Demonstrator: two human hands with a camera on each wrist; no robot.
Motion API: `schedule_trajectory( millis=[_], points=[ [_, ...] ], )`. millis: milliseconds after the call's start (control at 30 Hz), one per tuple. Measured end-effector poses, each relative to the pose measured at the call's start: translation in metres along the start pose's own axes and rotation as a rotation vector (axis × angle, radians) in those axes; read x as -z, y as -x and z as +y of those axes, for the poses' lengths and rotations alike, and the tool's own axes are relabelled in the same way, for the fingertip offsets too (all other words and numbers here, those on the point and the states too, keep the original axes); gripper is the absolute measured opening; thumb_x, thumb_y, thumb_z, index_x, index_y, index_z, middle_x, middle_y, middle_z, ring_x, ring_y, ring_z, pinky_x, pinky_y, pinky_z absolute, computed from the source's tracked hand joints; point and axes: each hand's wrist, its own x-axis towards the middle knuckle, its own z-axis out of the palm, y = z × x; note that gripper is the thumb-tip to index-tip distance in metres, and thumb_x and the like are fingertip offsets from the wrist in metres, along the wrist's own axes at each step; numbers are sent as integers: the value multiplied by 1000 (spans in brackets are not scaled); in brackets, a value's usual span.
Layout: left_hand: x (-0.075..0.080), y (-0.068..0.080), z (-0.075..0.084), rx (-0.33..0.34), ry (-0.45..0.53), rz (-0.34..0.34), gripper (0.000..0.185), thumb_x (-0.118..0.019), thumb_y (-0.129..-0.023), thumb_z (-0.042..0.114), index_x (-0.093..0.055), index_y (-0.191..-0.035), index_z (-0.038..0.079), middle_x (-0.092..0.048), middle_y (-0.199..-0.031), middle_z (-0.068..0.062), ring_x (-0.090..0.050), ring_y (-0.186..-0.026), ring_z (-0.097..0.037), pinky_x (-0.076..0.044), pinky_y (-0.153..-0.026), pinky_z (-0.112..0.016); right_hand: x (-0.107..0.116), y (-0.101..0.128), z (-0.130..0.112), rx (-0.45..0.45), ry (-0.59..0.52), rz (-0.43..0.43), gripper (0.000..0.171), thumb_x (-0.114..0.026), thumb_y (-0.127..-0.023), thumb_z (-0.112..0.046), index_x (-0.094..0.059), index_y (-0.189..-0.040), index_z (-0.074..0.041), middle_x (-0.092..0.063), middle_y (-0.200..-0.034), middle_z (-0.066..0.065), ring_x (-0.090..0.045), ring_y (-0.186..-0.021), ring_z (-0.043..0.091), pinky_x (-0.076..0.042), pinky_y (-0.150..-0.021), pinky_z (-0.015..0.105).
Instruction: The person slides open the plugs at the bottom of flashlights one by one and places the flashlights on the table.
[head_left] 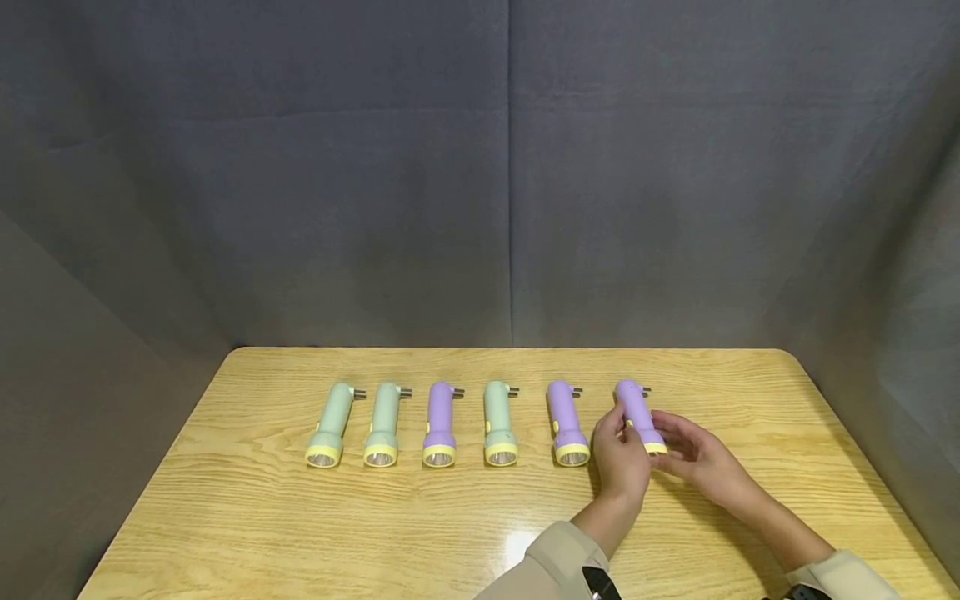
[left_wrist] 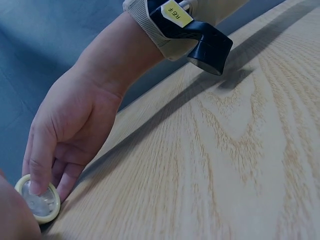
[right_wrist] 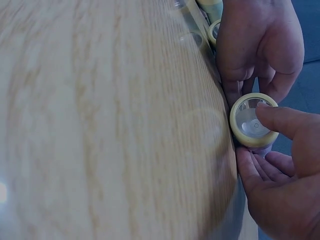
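A purple flashlight (head_left: 636,407) with a yellow rim lies at the right end of a row, its lens end toward me. My left hand (head_left: 624,457) holds its body from the left, thumb on top. From the right, my right hand (head_left: 708,462) grips the lens end. In the right wrist view, the right thumb (right_wrist: 280,119) lies across the clear lens (right_wrist: 245,125), with the other fingers curled beneath the head. The left wrist view shows the right hand (left_wrist: 75,120) at the lens; most of the left hand (left_wrist: 15,215) is cut off there.
To the left on the wooden table (head_left: 360,533) lie two more purple flashlights (head_left: 564,410) (head_left: 440,415) and several pale green ones (head_left: 497,408), lenses toward me, plug prongs at the far ends. Grey cloth (head_left: 337,208) hangs behind and at both sides.
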Motion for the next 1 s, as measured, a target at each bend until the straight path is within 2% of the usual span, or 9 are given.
schedule_trajectory(
  millis=[267,333,467,533,600,767,833,900,1000],
  points=[
    [2,2,6,3,-2,-9,35,-55,-96,-9,-62,-130,-9,-61,-133,-20,-54,-129,-38,-43,-110,-50,1,0,-3,-24,0,-7,69,-69,-95,0,-30,-150,16,-43,-142,41,-55,-116,-5,-51,-91,16],
    [5,2,9,1,-15,-24,35,-55,-96,-8,-62,-131,-9,-60,-134,-20,-52,-131,-37,-42,-111,-49,1,1,-5,-38,6,-12,68,-67,-97,-2,-30,-151,15,-43,-144,39,-56,-118,3,-52,-91,18],
    [11,3,18,2,-58,-92,39,-57,-96,-5,-61,-135,-5,-57,-138,-16,-54,-129,-32,-49,-105,-38,2,1,-14,-61,62,-20,65,-63,-101,-9,-28,-152,14,-43,-146,37,-54,-126,34,-52,-89,19],
    [15,4,26,10,-84,-148,41,-58,-97,-2,-60,-138,-1,-55,-142,-14,-58,-122,-28,-54,-96,-29,4,0,-19,-69,106,-16,64,-61,-103,-12,-28,-152,14,-44,-146,36,-51,-127,47,-51,-90,19],
    [20,4,36,4,-135,-219,42,-59,-98,3,-60,-140,5,-53,-143,-11,-59,-120,-26,-55,-89,-23,7,0,-22,-83,142,-8,64,-59,-105,-15,-28,-152,14,-45,-145,36,-49,-129,51,-50,-91,19],
    [38,-4,67,-67,-256,-438,41,-60,-101,13,-59,-142,12,-53,-144,-3,-54,-127,-20,-52,-98,-26,19,2,-30,-112,177,7,62,-52,-108,-18,-24,-153,13,-41,-147,37,-43,-133,55,-49,-94,19],
    [47,-13,81,-115,-318,-532,40,-60,-102,16,-59,-142,13,-54,-143,-1,-56,-124,-15,-50,-99,-24,25,1,-35,-109,207,26,61,-51,-109,-19,-25,-154,12,-40,-148,37,-46,-133,50,-47,-93,15],
    [56,-25,96,-153,-381,-617,40,-59,-104,18,-58,-144,13,-55,-141,-1,-60,-116,-10,-54,-84,-20,31,0,-41,-103,235,47,60,-50,-109,-20,-26,-154,11,-39,-149,37,-46,-133,48,-44,-90,10],
    [72,-46,118,-234,-488,-707,42,-57,-106,18,-55,-147,11,-55,-144,-6,-63,-114,-11,-53,-76,-17,42,-3,-50,-102,288,71,60,-51,-109,-22,-27,-155,9,-40,-149,37,-48,-132,46,-41,-88,4]
  ],
)
